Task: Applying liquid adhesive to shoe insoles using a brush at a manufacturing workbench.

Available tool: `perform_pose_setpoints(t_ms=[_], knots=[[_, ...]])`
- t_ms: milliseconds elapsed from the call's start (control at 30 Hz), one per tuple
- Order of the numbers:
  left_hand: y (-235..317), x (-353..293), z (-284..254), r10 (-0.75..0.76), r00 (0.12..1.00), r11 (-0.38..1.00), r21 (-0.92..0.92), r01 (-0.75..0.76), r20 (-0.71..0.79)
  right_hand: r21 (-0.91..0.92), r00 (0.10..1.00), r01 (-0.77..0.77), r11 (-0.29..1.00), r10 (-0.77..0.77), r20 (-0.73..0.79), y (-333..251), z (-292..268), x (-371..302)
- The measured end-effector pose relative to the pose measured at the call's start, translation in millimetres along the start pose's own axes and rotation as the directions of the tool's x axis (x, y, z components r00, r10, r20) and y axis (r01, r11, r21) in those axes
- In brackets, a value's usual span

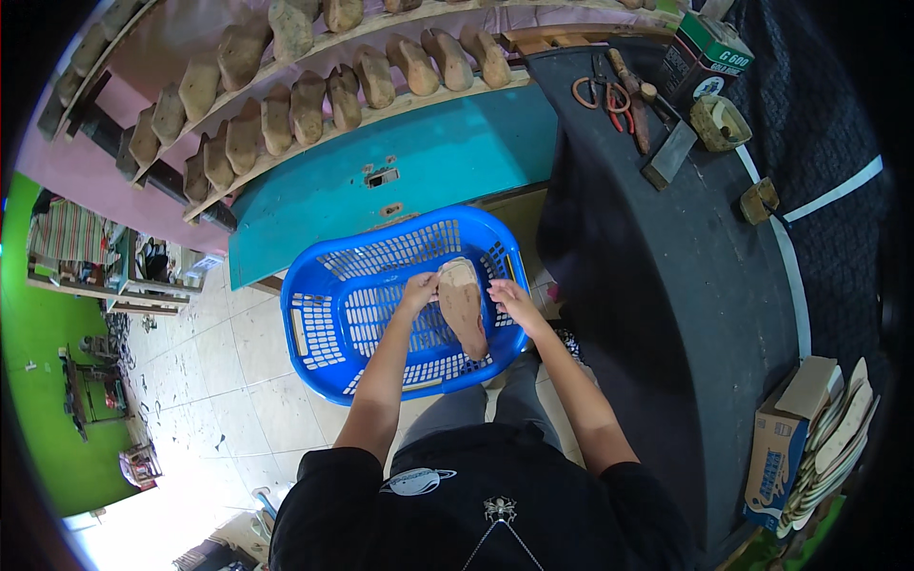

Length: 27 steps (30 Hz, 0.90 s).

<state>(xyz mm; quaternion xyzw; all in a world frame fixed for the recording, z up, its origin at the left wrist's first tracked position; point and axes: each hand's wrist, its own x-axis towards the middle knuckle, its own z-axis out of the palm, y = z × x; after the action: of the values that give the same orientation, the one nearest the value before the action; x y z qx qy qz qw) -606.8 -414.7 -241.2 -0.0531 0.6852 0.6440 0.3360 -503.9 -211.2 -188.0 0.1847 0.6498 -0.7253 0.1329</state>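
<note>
My left hand [420,289] grips the side of a brown wooden shoe last [461,307] near its broad, paler end. The narrow end of the last points toward me. It is over a blue plastic laundry basket [314,255] with slotted sides. To the right of the last is my right hand [512,303], its fingers apart and nothing in them; a small gap shows between it and the last.
Rows of wooden shoe lasts [343,95] stand on shelves ahead, above a teal panel [457,143]. On the black-covered table [666,285] at right lie scissors [595,93], red-handled pliers [619,112], a can [706,59] and a small basket [720,124]. A cardboard box [785,443] is nearer me.
</note>
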Motion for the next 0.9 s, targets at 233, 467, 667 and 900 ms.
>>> perform_pose_setpoints(t_ms=[233, 467, 667, 900], knots=[[-14.6, 35.1, 8.8, -0.098, 0.994, 0.995, -0.032, 0.096, -0.041, 0.125, 0.989, -0.128, 0.984, 0.136, -0.057, 26.3, -19.1, -9.1], [-28.7, 64.6, 7.6, -0.102, 0.994, 0.994, 0.042, 0.101, 0.031, 0.143, 0.981, -0.150, 0.978, 0.165, -0.097, 44.0, -23.0, -5.8], [-46.3, 75.3, 6.7, -0.123, 0.992, 0.991, 0.054, 0.123, 0.009, 0.134, 0.975, -0.191, 0.972, 0.204, -0.085, 59.8, -19.7, 3.4], [-50.4, 84.7, 5.1, -0.162, 0.986, 0.986, 0.032, 0.163, -0.028, 0.127, 0.976, -0.196, 0.972, 0.207, -0.073, 70.3, -17.6, 10.3]])
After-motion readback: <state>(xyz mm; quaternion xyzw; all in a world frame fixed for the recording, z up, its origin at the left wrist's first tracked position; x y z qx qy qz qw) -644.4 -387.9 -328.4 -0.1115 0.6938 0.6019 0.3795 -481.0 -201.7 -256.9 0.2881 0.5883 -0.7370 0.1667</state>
